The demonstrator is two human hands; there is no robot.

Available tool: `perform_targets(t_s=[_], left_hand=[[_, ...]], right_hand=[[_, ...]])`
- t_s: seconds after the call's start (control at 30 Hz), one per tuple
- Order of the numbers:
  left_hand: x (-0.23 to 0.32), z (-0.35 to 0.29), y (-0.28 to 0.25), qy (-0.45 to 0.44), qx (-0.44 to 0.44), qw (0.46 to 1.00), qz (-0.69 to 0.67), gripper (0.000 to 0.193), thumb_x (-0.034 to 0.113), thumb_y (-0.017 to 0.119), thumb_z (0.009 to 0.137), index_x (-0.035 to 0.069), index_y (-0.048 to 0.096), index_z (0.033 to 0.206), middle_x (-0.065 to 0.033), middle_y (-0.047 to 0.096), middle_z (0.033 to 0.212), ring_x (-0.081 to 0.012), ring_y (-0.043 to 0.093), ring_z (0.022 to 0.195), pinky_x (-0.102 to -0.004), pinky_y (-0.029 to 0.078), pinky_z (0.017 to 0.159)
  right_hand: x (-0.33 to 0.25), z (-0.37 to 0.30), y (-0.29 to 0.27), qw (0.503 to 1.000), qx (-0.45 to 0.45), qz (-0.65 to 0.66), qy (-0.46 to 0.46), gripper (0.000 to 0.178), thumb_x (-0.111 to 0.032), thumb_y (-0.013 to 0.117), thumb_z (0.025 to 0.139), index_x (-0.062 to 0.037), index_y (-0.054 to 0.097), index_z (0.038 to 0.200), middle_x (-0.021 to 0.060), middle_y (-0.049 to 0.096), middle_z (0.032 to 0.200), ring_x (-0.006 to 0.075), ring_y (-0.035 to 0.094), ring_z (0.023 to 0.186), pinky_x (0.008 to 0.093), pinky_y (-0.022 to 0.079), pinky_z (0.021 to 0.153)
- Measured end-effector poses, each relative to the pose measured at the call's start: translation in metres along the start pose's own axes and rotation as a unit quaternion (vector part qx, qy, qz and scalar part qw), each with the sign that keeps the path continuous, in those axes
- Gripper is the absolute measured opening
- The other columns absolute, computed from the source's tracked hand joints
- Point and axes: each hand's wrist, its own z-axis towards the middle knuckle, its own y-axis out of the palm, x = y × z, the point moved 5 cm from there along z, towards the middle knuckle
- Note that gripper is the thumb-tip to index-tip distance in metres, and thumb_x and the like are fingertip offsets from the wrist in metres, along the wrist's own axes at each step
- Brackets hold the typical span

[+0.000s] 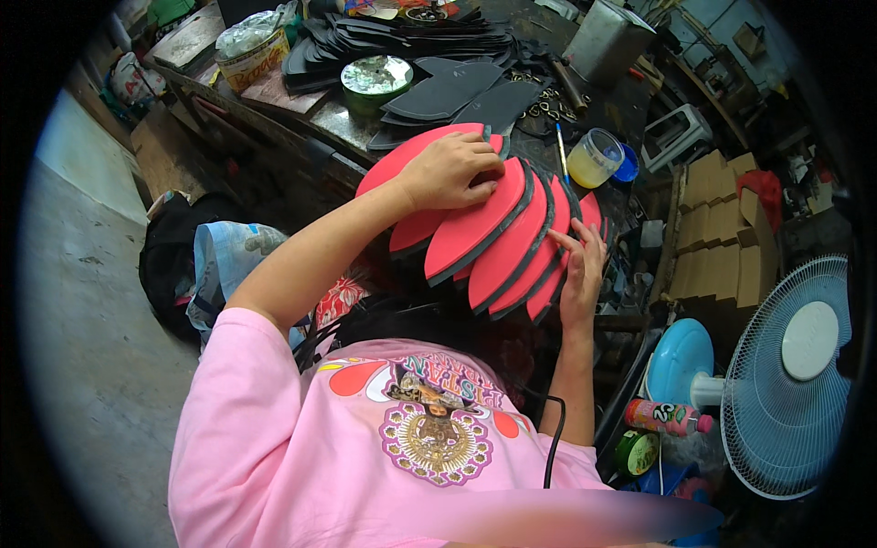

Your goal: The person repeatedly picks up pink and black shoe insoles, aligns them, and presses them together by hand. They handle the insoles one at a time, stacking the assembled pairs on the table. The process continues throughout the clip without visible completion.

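Note:
Several red, leaf-shaped flat pieces point(482, 222) with dark edges lie overlapped in a fanned row at the near edge of the workbench. My left hand point(454, 171) rests on the far left of the row. Its fingers are curled over a red piece, with the thumb against it, and the fingertips are partly hidden. At the right end of the row is my right hand point(582, 267). Its fingers are loosely apart, and the fingertips touch the dark edges of the pieces there.
Stacked black cut sheets point(402, 46) cover the far bench, beside a round green tin point(376, 84). A clear jar of yellowish stuff point(594, 160) and a blue lid point(627, 164) sit right of the pieces. A fan point(790, 374) and cardboard boxes point(722, 228) stand at right.

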Motion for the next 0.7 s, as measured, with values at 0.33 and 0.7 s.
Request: perform_targets(t_s=[0.33,0.7], left_hand=[[0.0019,0.0004,-0.0016,0.010,0.016,1.000,0.007,0.022,0.018,0.069,0.081,0.008,0.068,0.100,-0.0089,0.067,0.099,-0.0292,0.061,0.101,-0.0416,0.048,0.094],[0.0037,0.0009,-0.0022,0.029,0.037,0.999,0.028,0.021,0.020,0.067,0.079,0.007,0.069,0.096,-0.0099,0.066,0.094,-0.0290,0.062,0.096,-0.0406,0.050,0.091]], right_hand=[[0.0015,0.0001,0.0004,1.000,-0.015,0.010,0.014,0.074,-0.062,0.025,0.104,-0.0075,0.074,0.114,0.0164,0.056,0.138,0.0368,0.036,0.141,0.0495,0.021,0.118],[0.0027,-0.0009,-0.0006,0.999,0.008,0.039,-0.008,0.067,-0.058,0.026,0.105,-0.0131,0.075,0.113,0.0177,0.059,0.132,0.0408,0.041,0.137,0.0534,0.018,0.118]])
